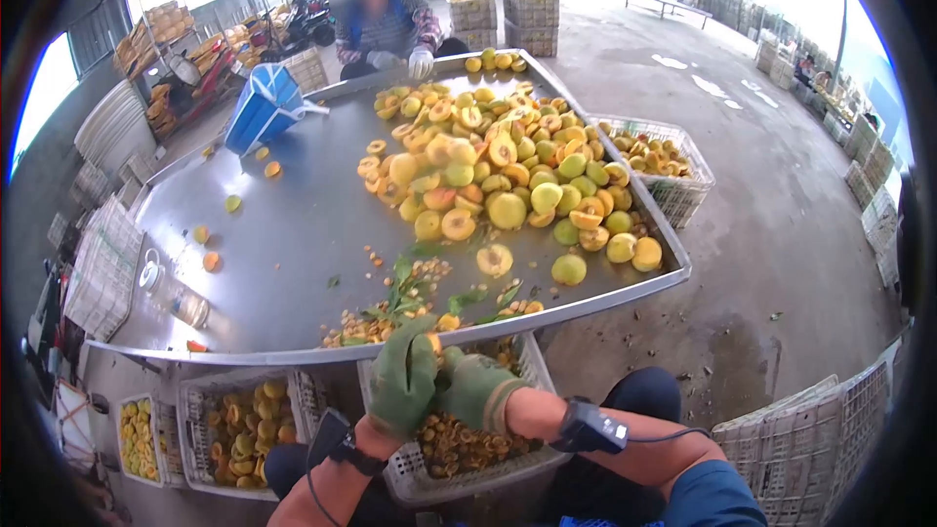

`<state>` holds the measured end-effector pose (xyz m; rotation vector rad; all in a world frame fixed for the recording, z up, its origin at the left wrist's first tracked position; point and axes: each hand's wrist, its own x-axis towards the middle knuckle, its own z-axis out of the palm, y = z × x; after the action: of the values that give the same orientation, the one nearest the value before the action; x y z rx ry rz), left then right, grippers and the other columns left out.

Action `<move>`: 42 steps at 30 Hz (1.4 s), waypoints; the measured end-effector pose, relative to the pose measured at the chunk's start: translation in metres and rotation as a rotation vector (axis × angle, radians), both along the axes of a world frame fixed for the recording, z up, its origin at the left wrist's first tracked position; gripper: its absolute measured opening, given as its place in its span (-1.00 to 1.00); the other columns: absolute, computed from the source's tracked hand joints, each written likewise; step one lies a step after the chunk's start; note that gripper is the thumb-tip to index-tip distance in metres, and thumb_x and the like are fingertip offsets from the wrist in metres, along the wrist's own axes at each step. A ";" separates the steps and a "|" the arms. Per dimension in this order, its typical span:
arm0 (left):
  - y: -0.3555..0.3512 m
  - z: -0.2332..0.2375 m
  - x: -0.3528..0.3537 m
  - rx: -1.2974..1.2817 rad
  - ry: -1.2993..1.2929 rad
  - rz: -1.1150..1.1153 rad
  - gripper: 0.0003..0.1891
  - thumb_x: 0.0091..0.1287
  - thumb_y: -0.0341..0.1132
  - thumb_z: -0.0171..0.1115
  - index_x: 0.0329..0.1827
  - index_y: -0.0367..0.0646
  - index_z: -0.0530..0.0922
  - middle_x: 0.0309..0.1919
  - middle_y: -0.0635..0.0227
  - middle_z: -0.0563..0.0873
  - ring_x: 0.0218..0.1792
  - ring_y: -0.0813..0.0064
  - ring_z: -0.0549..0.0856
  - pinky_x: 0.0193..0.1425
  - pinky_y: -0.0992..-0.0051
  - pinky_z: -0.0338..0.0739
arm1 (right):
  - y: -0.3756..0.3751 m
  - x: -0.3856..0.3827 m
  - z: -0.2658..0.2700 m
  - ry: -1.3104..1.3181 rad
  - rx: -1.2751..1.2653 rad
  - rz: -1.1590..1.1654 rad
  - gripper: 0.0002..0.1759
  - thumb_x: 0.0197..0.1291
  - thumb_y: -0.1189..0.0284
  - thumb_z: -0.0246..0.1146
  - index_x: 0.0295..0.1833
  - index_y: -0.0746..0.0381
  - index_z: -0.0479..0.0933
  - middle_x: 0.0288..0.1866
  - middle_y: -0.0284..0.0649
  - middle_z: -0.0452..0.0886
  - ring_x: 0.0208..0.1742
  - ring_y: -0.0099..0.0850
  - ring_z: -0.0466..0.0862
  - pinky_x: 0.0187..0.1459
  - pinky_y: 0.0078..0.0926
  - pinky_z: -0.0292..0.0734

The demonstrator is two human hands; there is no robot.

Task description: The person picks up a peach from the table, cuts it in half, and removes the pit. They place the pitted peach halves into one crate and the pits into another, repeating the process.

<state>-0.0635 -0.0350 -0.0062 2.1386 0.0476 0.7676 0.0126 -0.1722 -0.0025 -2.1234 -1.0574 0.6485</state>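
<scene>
My left hand point(404, 377), in a green glove, is closed at the tray's near edge, with a bit of an orange-yellow peach point(434, 343) showing at its fingers. Touching it from the right is my right hand point(475, 388), also gloved and curled; what lies within its fingers is hidden. Below both hands stands a white crate point(536, 371) holding brown peach stones and scraps point(467, 449). On the metal tray point(303, 234) just beyond lie green leaves point(402, 291) and loose stones point(353, 325). Whole and halved peaches point(508, 210) are heaped farther back.
A clear bottle point(174, 295) lies on the tray's left, a blue-and-white container point(265, 107) at its far left. Crates of peaches point(256, 429) stand below left and beyond the right edge point(659, 154). A co-worker point(386, 20) sits opposite. Stacked crates point(810, 439) stand at lower right.
</scene>
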 end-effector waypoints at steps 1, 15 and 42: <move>0.002 -0.003 0.001 0.067 -0.015 -0.009 -0.71 0.62 -0.39 0.00 0.23 -0.36 0.57 -0.01 0.03 0.76 -0.05 0.15 0.78 0.09 0.26 0.65 | -0.001 -0.001 -0.009 -0.039 0.106 0.032 -0.76 0.31 0.37 0.26 0.02 0.25 0.60 -0.12 0.06 0.75 -0.08 0.05 0.76 -0.06 -0.06 0.64; 0.005 0.024 0.003 0.150 0.060 -0.476 -0.68 0.64 -0.33 0.06 0.26 -0.34 0.59 0.07 0.01 0.77 0.04 0.10 0.79 0.20 0.26 0.63 | -0.052 0.018 0.073 0.950 -0.199 0.119 -0.76 0.34 0.25 0.23 -0.27 0.20 0.56 -0.52 -0.34 0.52 -0.65 -0.43 0.51 -0.65 -0.37 0.48; -0.027 0.040 -0.045 -0.341 0.234 -0.565 -0.40 0.52 0.07 0.30 0.30 -0.33 0.61 0.06 0.16 0.79 0.07 0.42 0.76 0.22 0.36 0.67 | -0.087 -0.021 0.053 1.257 0.091 0.345 -0.83 0.40 0.29 0.26 -0.17 0.16 0.59 -0.61 -0.48 0.43 -0.75 -0.66 0.36 -0.75 -0.65 0.20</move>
<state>-0.1081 -0.0625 0.0335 1.7744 -0.2731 0.1613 -0.0086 -0.2596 0.0502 -1.0211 -0.6467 1.7179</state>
